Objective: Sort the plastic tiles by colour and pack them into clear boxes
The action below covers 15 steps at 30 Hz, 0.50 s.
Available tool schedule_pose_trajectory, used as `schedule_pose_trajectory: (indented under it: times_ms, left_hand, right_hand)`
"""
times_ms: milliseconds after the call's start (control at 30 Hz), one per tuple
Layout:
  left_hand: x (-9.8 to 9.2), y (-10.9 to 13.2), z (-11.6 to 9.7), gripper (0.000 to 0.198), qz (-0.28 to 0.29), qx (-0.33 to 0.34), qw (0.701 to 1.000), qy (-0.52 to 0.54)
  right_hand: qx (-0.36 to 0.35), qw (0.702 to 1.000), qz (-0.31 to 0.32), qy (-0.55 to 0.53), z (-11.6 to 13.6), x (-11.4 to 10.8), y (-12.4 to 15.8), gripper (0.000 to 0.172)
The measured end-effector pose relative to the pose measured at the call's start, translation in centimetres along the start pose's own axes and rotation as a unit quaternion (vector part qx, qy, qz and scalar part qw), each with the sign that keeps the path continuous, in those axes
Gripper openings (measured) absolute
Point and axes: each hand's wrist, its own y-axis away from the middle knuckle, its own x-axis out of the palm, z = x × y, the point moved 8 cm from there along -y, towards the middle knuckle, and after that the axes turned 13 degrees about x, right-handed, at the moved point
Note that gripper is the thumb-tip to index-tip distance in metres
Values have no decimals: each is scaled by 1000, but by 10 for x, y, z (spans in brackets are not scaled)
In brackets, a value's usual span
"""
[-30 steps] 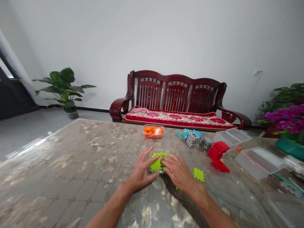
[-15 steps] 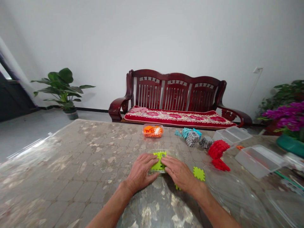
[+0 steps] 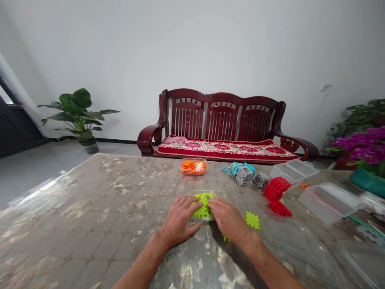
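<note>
In front of me a clear plastic box [image 3: 202, 219] holds lime-green notched puzzle tiles [image 3: 202, 209]. My left hand [image 3: 179, 216] is around its left side, fingers over the rim onto the tiles and thumb along the near edge. From the right, my right hand [image 3: 227, 216] has bent fingers pressed on a tile at the box's right part; its fingertips are partly hidden. One loose green tile [image 3: 252, 220] lies right of my right hand. Another green tile [image 3: 225, 237] shows partly from beneath that hand.
Beyond stands a clear box of orange tiles [image 3: 193, 167]. Grey tiles [image 3: 244, 176], blue tiles [image 3: 236, 168] and red tiles [image 3: 276, 189] lie to the right. Further right are a translucent bin [image 3: 329, 204], clear lids [image 3: 296, 237] and a flower pot [image 3: 368, 182].
The fingers of my right hand have bent more and shifted slightly right over the green tiles. My left hand stays at the box's left side.
</note>
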Motion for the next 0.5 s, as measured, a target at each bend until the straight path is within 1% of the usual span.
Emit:
schedule_pose_trajectory:
  times_ms: [100,233,367,500]
  left_hand:
    - [0,-1,1,44,18,-10,1000,16]
    - [0,-6,0,41,24,-8,999,21]
    - [0,-12,-1,38,27,-16,999,-7]
    - [2,-13,-4,39,38,-21,998,-34]
  right_hand:
    - [3,1000,-1,0,2,-1,-1,35]
    - [3,1000,6,-6,2,-2,-2,34]
    - [-2,1000,11,4,2,-1,-2,33]
    - [9,1000,11,22,4,-1,-3,31]
